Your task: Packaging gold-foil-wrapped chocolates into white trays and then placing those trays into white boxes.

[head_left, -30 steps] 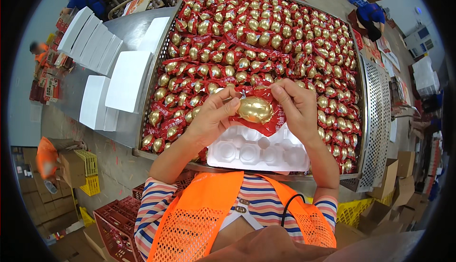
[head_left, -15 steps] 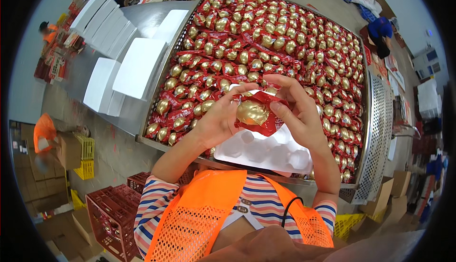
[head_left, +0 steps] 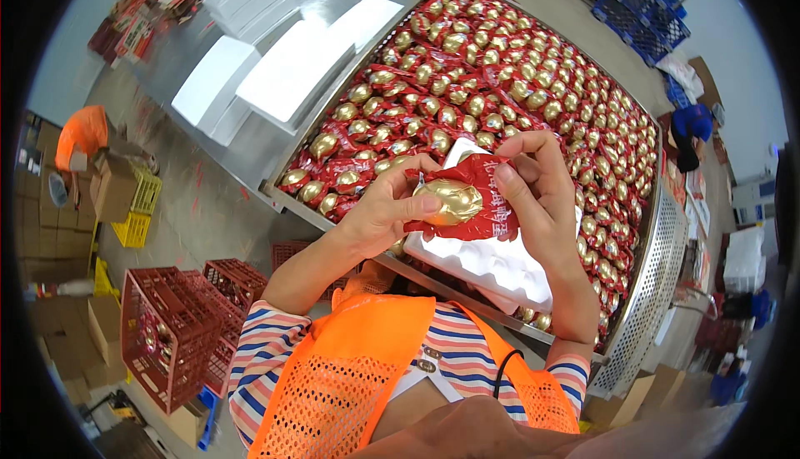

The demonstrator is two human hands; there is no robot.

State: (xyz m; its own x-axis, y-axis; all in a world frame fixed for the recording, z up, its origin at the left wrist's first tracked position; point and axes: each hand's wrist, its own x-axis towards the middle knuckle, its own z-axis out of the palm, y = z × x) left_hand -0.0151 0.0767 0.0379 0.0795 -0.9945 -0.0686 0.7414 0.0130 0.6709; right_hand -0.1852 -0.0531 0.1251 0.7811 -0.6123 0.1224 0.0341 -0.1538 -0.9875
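Between my two hands is a gold foil-wrapped egg (head_left: 454,202) in a red plastic wrapper with pale print. My left hand (head_left: 386,210) grips its left side, the thumb lying on the gold part. My right hand (head_left: 537,199) pinches the wrapper's right end between thumb and fingers. Just under my hands a white moulded tray (head_left: 479,261) with round hollows lies on top of the eggs. Many more gold eggs in red wrappers (head_left: 533,67) fill the wide metal tray table (head_left: 623,326) before me.
White foam boxes and lids (head_left: 296,63) are stacked on a steel table (head_left: 158,51) at the left. Red crates (head_left: 171,334) stand on the floor at lower left. People in orange and blue work farther off, near yellow crates (head_left: 137,209) and cardboard boxes.
My left thumb has come onto the gold egg, and more of the wrapper shows spread toward my right hand. The view has turned, so the tables appear shifted right and tilted.
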